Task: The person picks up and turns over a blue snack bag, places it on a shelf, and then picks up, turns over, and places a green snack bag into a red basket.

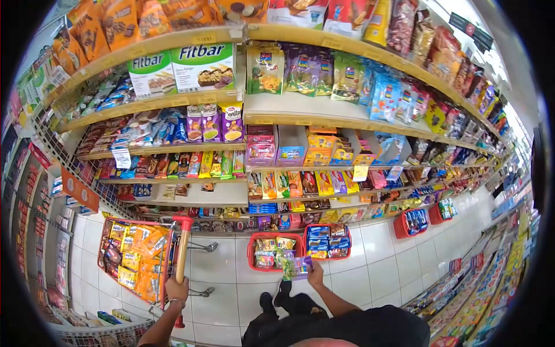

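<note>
My left hand is wrapped round the handle of a red shopping cart. Orange and yellow snack bags fill the cart. My right hand grips a purple and green snack packet by its right edge, low in front of me. Just beyond the packet, on the floor, stands a red basket of assorted small packs, its right side partly covered by the packet. Touching it on the right is another red basket with blue Oreo packs.
Shelves of snack bags, Fitbar boxes and bars stretch across the front. Two more red baskets stand farther right on the tiled floor. A wire bin is at lower left; a low display lines the right.
</note>
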